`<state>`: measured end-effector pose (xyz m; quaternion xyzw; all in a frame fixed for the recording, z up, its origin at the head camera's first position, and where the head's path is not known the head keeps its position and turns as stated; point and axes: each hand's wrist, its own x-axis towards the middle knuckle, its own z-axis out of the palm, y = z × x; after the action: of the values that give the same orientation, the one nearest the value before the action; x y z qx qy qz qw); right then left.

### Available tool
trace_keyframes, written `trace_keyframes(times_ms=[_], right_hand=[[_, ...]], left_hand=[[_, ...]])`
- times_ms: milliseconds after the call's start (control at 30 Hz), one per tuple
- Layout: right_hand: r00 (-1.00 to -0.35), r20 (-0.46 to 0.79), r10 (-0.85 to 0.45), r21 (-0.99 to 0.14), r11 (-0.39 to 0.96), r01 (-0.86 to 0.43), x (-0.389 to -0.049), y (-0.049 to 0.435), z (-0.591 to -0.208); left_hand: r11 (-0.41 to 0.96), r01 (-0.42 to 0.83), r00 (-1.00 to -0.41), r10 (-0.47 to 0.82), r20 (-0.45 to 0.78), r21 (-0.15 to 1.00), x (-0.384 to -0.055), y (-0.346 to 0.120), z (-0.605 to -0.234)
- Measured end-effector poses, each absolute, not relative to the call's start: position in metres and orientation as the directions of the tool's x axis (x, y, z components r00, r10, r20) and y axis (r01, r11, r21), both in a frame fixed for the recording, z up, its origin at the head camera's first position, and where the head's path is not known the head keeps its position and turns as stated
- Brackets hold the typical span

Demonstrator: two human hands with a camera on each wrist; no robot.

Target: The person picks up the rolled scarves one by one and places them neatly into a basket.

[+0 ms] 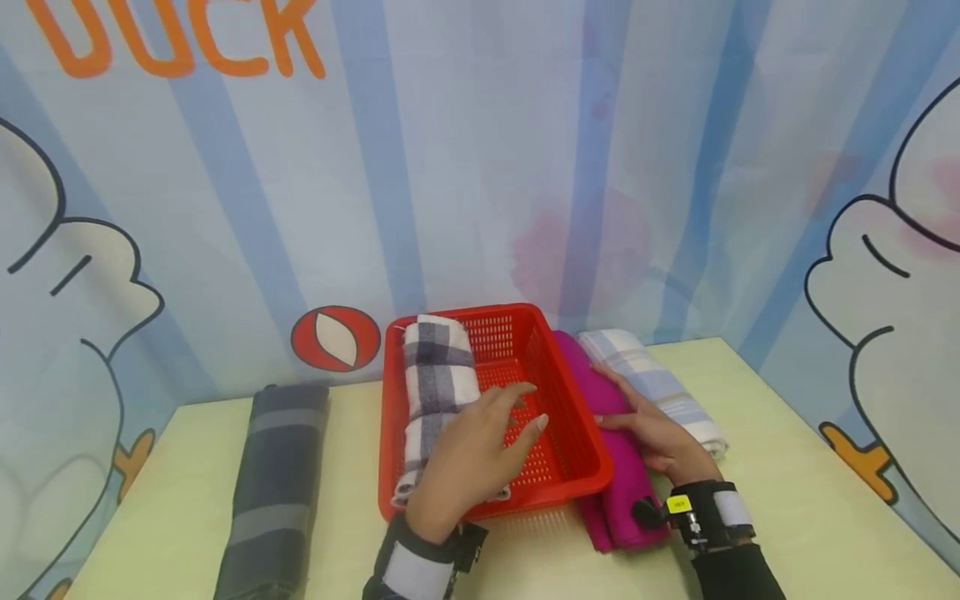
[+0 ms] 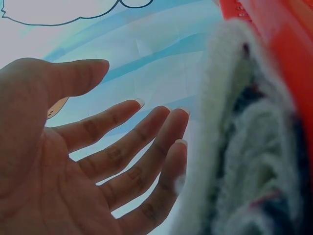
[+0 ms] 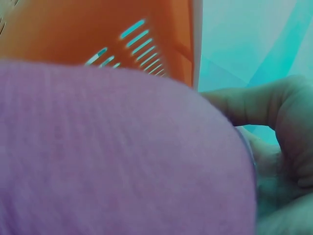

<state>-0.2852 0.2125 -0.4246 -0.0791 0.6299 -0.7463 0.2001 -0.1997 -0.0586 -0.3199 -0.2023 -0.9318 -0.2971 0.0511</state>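
A red plastic basket (image 1: 558, 396) stands on the table with a rolled checked cloth (image 1: 441, 371) lying along its left side. My left hand (image 1: 476, 446) is over the basket and the cloth, fingers spread and holding nothing. In the left wrist view, the cloth's fuzzy rolled end (image 2: 254, 161) shows beside my loosely bent left fingers (image 2: 124, 159). Against the basket's right side lies a rolled magenta cloth (image 1: 628, 483). My right hand (image 1: 660, 433) grips it, thumb and fingers around its edge; the cloth partly hides those fingers in the right wrist view.
A pale striped cloth (image 1: 652, 383) lies right of the magenta one, close to it. On the left of the table (image 1: 348, 500) is a rolled dark grey cloth (image 1: 276, 475) with lighter bands. A printed curtain (image 1: 480, 167) hangs behind the table's back edge.
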Motion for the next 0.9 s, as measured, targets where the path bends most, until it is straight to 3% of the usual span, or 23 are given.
trace_keyframes(times_ms=[233, 433, 633, 900], right_hand=[[-0.912, -0.146, -0.383, -0.978, -0.082, 0.191, -0.2835, 0.2099, -0.422], [-0.92, -0.24, -0.311, -0.962, -0.051, 0.269, -0.2833, 0.2068, -0.4184], [-0.895, -0.302, -0.329, -0.928, -0.115, 0.355, -0.2838, 0.2064, -0.4174], [-0.877, -0.271, -0.397, -0.906, -0.203, 0.372, -0.2855, 0.2094, -0.4235]], left_hand=[[0.748, 0.397, -0.917, 0.346, 0.199, 0.532, -0.199, -0.0593, -0.3212], [0.749, 0.401, -0.915, 0.347, 0.203, 0.527, -0.1997, -0.0594, -0.3199], [0.752, 0.406, -0.914, 0.349, 0.209, 0.519, -0.2008, -0.0596, -0.319], [0.756, 0.392, -0.919, 0.351, 0.181, 0.524, -0.1997, -0.0595, -0.3181]])
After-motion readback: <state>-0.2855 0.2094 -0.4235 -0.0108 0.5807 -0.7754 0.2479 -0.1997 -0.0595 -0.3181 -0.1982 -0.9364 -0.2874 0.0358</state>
